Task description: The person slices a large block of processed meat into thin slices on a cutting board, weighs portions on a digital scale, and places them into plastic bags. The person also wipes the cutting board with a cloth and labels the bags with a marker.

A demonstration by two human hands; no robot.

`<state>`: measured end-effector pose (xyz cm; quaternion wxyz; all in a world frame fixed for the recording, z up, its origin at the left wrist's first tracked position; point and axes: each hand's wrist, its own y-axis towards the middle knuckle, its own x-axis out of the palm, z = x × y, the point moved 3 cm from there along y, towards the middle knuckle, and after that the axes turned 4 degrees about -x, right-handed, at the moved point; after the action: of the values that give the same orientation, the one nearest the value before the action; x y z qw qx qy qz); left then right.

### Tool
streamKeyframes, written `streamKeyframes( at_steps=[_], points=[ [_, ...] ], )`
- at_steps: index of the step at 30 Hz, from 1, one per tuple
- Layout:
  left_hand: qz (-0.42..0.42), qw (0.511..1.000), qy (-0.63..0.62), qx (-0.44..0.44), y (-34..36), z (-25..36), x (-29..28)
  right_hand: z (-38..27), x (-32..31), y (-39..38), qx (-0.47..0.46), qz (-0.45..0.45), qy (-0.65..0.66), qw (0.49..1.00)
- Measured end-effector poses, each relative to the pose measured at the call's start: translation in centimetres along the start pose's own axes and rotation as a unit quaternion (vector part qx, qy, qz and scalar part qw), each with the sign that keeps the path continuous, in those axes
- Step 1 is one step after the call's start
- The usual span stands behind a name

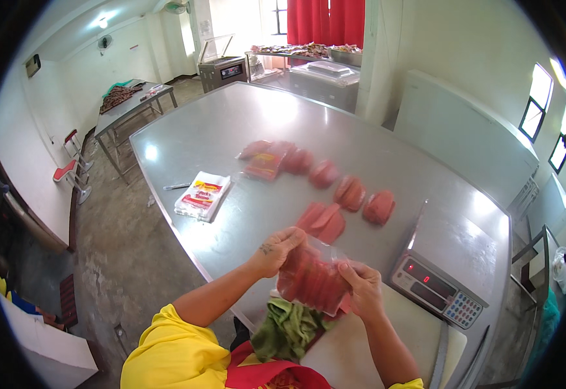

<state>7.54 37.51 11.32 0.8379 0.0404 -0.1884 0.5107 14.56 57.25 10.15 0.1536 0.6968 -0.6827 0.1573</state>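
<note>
1. A flat stack of printed clear plastic bags (202, 196) lies on the left of the steel table (231, 129).
2. The left hand (275, 249) grips the top corner of a clear bag of red sausages (311, 280).
3. A crumpled green cloth (287, 327) sits just below the bag.
4. The right hand (362, 288) clasps the bag's right edge.
5. Loose red sausage piles (347, 192) lie beyond; a digital scale (438, 290) stands to the right.

I saw a clear plastic bag (312, 279) packed w/ red sausage sticks lying side by side, held tilted above the near table edge, top corner pinched at left, bottom-right edge gripped, approx. over a green cloth (287, 327)
</note>
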Motion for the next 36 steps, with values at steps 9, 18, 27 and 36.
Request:
streamKeyframes(
  at_steps=[9,18,27,36],
  points=[
    [-0.006,0.973,0.230,0.024,10.9,6.4,-24.2,7.1,12.9,18.4,-0.075,0.086,-0.298,0.948],
    [-0.006,0.850,0.525,0.041,30.6,15.6,-37.8,17.4,21.7,39.1,-0.039,0.148,-0.257,0.954],
    [0.018,0.910,0.378,0.168,41.4,7.1,-42.9,9.2,10.5,28.8,0.000,0.298,-0.319,0.899],
    [0.006,0.741,0.547,0.388,32.7,12.8,-32.0,9.4,13.5,-3.5,0.064,0.406,-0.643,0.646]
  ],
)
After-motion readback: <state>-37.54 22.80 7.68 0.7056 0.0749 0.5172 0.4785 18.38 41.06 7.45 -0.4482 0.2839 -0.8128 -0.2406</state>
